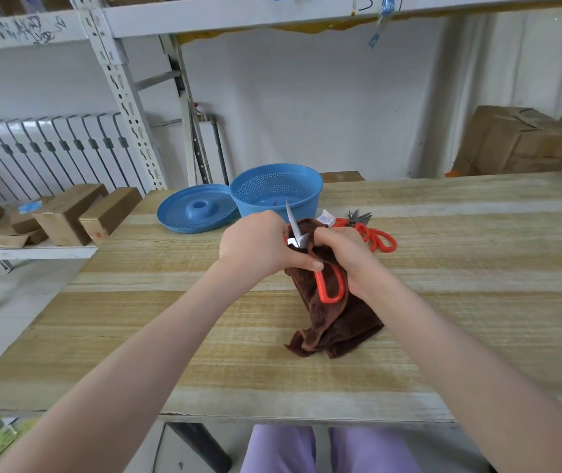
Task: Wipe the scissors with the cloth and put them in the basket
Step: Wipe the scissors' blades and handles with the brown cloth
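My left hand (pixel 259 245) grips a pair of red-handled scissors (pixel 330 285) near the pivot, blades open and one blade pointing up toward the basket. My right hand (pixel 344 254) holds a brown cloth (pixel 334 329) bunched around the other blade; the cloth's lower end drapes onto the wooden table (pixel 170 336). A blue perforated basket (pixel 306 199) stands just behind my hands. More red-handled scissors (pixel 375 237) lie on the table to the right of the basket.
A blue perforated lid (pixel 197 211) lies left of the basket. Wooden blocks (pixel 68 216) sit on a lower shelf at left. A cardboard box (pixel 518 145) stands behind the table at right. Metal shelving runs overhead.
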{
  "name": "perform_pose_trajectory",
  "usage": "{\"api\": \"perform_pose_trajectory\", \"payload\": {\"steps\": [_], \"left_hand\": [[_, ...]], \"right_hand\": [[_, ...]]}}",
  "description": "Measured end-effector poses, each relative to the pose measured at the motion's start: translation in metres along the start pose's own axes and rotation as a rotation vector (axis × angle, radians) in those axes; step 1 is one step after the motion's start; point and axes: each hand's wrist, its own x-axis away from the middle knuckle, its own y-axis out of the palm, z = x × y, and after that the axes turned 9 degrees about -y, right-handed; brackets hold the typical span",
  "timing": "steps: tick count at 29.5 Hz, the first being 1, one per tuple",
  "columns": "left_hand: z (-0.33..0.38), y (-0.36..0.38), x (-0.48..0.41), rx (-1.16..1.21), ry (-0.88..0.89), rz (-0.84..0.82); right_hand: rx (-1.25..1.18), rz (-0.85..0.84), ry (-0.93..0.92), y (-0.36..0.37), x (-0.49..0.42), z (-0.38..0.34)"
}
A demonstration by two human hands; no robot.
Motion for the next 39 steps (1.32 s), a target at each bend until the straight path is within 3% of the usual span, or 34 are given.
{"api": "perform_pose_trajectory", "payload": {"steps": [4,21,26,32,39], "left_hand": [[0.002,0.002,0.002,-0.021,0.053,0.066],[-0.001,0.005,-0.003,0.015,0.016,-0.003],[0.004,0.0,-0.002,-0.02,0.063,0.066],[0.003,-0.002,-0.004,-0.024,0.024,-0.003],[0.006,-0.004,-0.005,-0.078,0.051,0.069]], "right_hand": [[-0.006,0.01,0.002,0.001,-0.002,-0.002],[0.033,0.024,0.042,0.002,-0.003,-0.002],[0.02,0.013,0.054,0.001,-0.007,-0.009],[0.058,-0.015,0.049,0.0,-0.006,-0.011],[0.018,0.013,0.036,0.003,-0.008,-0.013]]}}
